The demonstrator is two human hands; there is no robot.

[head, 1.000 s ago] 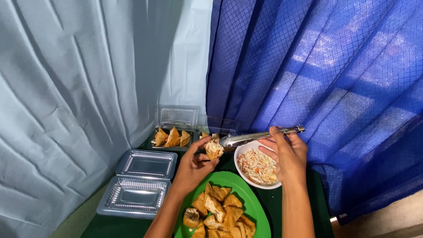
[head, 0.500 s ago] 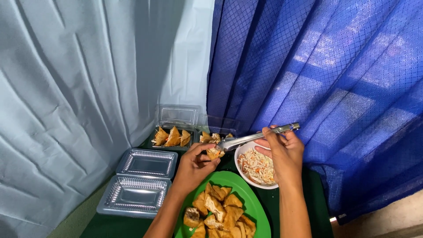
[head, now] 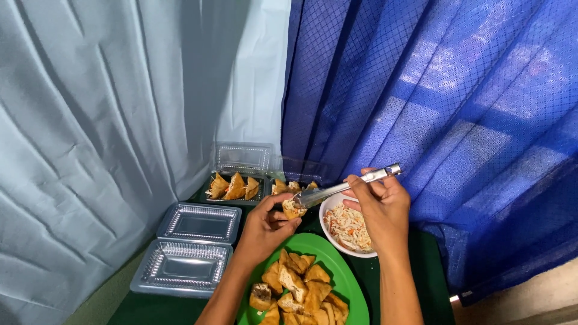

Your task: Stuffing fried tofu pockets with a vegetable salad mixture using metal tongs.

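Observation:
My left hand (head: 265,229) holds a fried tofu piece (head: 292,209) above the green plate (head: 346,283). My right hand (head: 382,204) grips metal tongs (head: 346,188) whose tips press into the top of that piece. Right below my right hand sits a white bowl (head: 328,207) of shredded vegetable filling (head: 349,227). The green plate carries several more fried tofu pieces (head: 295,286).
Two clear plastic clamshell boxes (head: 238,180) at the back hold filled tofu pieces. Two more clear boxes (head: 186,247) lie open on the left of the dark green table (head: 430,283). A pale curtain hangs left, a blue curtain (head: 451,120) right.
My left hand with the tofu piece has dropped slightly and shifted right, closer to the bowl. The tongs stay at the piece's opening, their handle a little higher.

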